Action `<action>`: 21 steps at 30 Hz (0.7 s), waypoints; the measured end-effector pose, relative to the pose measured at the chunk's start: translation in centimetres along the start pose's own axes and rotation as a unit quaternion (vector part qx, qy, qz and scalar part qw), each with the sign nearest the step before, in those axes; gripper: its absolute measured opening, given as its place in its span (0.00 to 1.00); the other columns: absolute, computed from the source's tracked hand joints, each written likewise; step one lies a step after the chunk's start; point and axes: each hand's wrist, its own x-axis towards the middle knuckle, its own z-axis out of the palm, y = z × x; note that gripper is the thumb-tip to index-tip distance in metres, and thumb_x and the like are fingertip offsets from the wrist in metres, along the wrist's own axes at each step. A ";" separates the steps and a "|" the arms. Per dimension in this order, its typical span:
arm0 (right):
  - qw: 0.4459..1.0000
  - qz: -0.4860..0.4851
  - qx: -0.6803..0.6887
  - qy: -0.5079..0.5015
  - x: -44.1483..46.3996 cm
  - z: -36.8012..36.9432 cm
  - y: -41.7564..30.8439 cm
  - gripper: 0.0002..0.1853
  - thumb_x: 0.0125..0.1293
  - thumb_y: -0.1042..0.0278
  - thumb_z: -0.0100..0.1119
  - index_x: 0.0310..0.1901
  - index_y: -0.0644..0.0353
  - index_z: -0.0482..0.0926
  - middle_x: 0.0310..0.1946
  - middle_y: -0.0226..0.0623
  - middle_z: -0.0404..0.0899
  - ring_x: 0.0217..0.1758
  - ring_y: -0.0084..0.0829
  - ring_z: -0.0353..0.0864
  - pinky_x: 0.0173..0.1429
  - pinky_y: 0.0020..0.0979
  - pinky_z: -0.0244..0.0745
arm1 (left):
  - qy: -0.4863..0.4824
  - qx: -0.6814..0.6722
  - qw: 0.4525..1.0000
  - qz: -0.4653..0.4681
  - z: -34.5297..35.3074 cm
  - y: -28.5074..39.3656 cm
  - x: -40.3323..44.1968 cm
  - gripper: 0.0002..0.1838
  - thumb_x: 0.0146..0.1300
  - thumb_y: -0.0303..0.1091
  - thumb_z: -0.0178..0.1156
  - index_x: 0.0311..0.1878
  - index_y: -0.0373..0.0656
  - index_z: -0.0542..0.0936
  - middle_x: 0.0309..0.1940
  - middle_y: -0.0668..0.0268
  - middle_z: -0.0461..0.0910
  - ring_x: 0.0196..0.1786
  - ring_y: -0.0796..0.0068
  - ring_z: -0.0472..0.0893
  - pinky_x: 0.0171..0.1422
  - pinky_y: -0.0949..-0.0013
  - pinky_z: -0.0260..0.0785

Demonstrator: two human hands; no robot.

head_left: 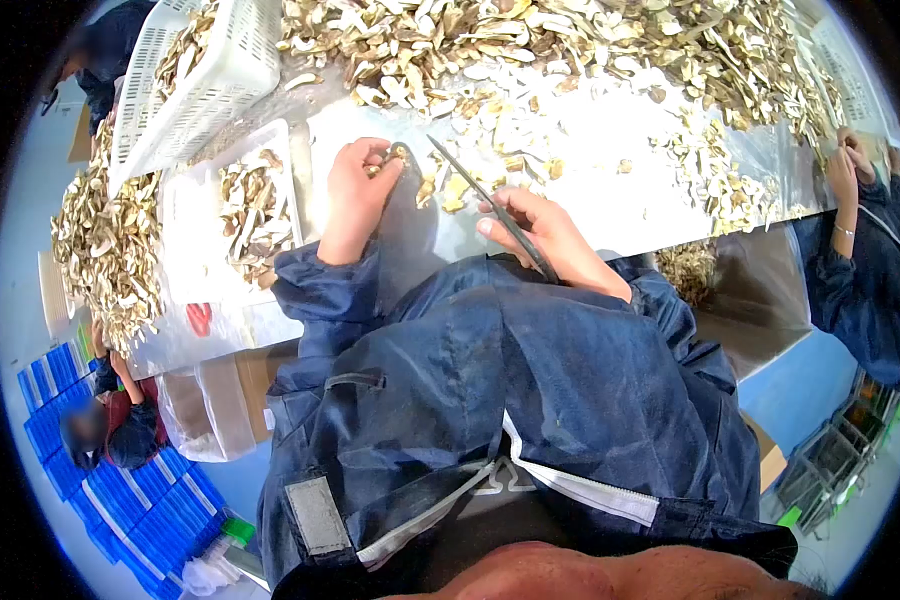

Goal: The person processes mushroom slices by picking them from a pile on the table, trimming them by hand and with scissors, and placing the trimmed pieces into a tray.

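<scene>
My left hand (358, 200) is closed in a pinch over the white table, with a small brownish mushroom piece (398, 156) at its fingertips. A long, thin, dark pointed tool (475, 185) is gripped in my right hand (550, 238); its tip points up and left, towards my left hand. Whether it is a knife or a pair of tweezers I cannot make out. Between and beyond my hands lie scattered pale mushroom slices (453, 192). A large heap of sliced mushrooms (530, 40) spreads across the far side of the table.
A white perforated basket (195, 95) with slices stands at the upper left, beside a white tray (292, 185) of slices. Another mushroom pile (105, 250) lies further left. Co-workers' hands (846, 170) show at right, and another person (120, 420) is at lower left.
</scene>
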 end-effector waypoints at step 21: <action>0.997 0.055 0.043 -0.035 -0.3 -0.8 -1.7 0.16 0.72 0.59 0.66 0.53 0.61 0.79 0.23 0.22 0.68 0.22 0.15 0.64 0.25 0.23 0.55 | -0.107 -0.557 0.781 -0.262 -2.1 0.7 -3.8 0.16 0.76 0.40 0.54 0.55 0.38 0.79 0.36 0.69 0.79 0.30 0.81 0.68 0.34 0.75 0.61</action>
